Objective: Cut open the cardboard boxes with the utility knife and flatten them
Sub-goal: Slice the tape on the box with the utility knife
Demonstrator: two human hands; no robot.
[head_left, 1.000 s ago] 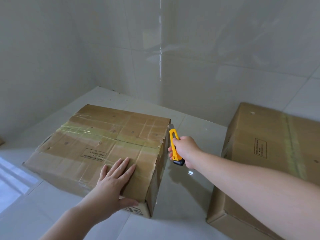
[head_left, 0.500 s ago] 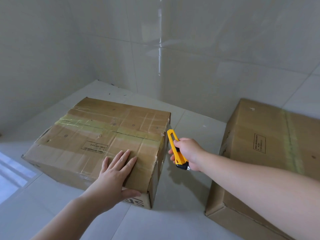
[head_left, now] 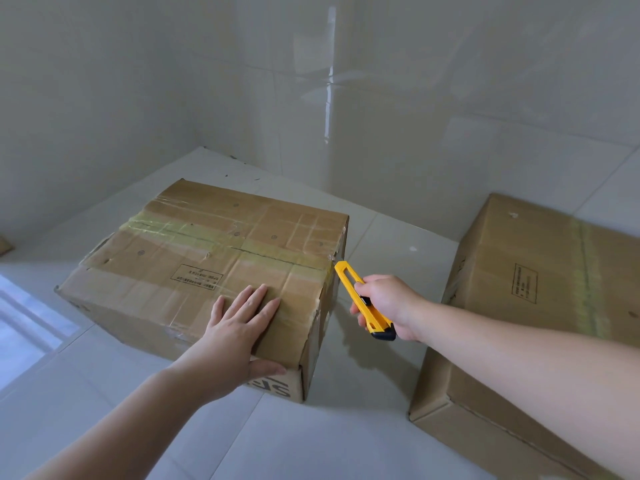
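Knife (head_left: 363, 301) gripped in right hand (head_left: 391, 306), tip at taped box (head_left: 207, 258) edge; left hand (head_left: 235, 327) flat on top

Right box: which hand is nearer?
Right. The right hand, holding the knife, is in the gap between the two boxes, apart from the right box. The left hand lies flat on the left box, farther away.

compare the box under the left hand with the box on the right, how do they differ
The left box is worn, creased, layered with tape; the right box looks smoother, with one tape strip. The left hand presses on the left box and the knife meets its edge; the right box is untouched. Both are brown, taped shut, on the floor.
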